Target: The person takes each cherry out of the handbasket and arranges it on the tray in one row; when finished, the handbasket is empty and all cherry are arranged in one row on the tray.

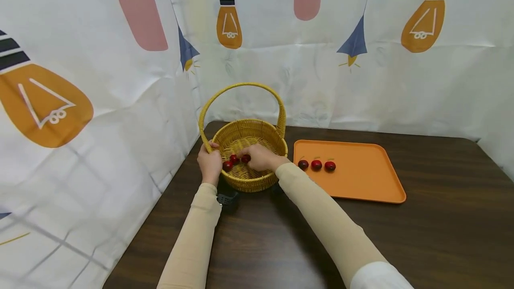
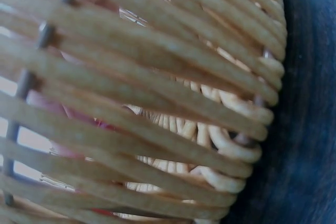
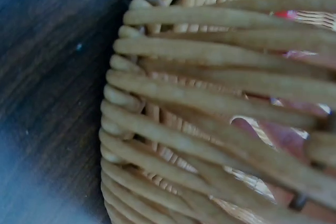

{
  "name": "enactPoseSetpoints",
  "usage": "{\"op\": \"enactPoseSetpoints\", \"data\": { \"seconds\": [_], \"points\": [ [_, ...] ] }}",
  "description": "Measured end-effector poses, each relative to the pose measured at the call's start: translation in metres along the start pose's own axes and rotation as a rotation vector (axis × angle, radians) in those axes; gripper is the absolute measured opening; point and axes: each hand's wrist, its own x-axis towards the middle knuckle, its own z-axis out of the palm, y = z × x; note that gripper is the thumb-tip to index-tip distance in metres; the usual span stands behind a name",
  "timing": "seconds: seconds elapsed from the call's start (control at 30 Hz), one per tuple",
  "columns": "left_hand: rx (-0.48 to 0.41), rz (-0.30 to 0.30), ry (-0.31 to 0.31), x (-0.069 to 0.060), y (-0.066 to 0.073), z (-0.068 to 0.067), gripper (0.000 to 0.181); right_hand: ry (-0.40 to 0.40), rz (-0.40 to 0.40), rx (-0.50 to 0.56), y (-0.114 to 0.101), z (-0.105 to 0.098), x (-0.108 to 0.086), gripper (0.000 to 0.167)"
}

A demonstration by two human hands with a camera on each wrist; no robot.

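A yellow wicker basket (image 1: pixel 250 185) with a tall hoop handle stands on the dark table in the head view. My left hand (image 1: pixel 210 164) grips its left rim beside the foot of the handle. Inside it, my right hand (image 1: pixel 260 157) pinches a dark red cherry (image 1: pixel 246 158) low over the woven bottom. Two more cherries, one in front (image 1: pixel 227 166) and one behind (image 1: pixel 234 158), lie at the basket's left side. Woven wall (image 2: pixel 131 82) fills most of the left wrist view, and the right wrist view also shows wicker wall (image 3: pixel 210 82); both hide the fingers' contact.
Right of the basket lies an orange tray (image 1: pixel 361 173), with three cherries (image 1: pixel 316 165) in a row along its left side. The dark wood table (image 1: pixel 441 217) extends to the right. A printed white curtain (image 1: pixel 265 66) hangs behind and at the left.
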Motion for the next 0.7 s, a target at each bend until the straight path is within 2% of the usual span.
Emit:
{"op": "enactPoseSetpoints", "data": {
  "seconds": [0.17,0.33,0.53,0.7],
  "points": [
    [-0.010,0.014,0.005,-0.0001,0.0005,0.0007,0.017,0.018,-0.037,-0.038,0.0009,0.0006,-0.0001,0.036],
    [-0.015,0.015,0.005,0.0000,-0.0005,0.0014,0.018,-0.002,-0.030,-0.063,0.0007,-0.0006,-0.0016,0.026],
    [-0.014,0.013,0.007,-0.0002,-0.0017,0.0019,0.019,-0.063,0.010,-0.046,0.0004,-0.0035,-0.0047,0.027],
    [-0.022,0.002,0.001,0.0005,-0.0023,0.0006,0.020,-0.104,0.000,-0.036,-0.0013,-0.0070,-0.0081,0.032]
  ]
}}
